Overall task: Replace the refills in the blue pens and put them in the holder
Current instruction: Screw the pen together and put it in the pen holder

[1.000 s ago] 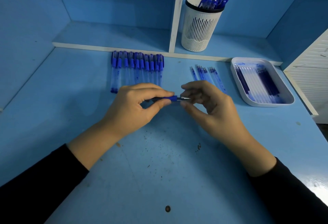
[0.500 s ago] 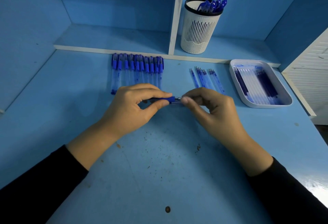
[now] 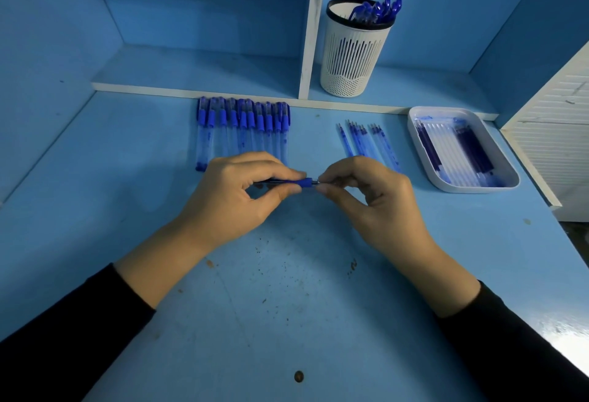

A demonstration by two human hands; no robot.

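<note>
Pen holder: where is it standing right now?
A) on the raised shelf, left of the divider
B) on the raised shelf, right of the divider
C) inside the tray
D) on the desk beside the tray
B: the white pen holder stands on the raised shelf, just right of the white divider, with blue pens sticking out of it.
</note>
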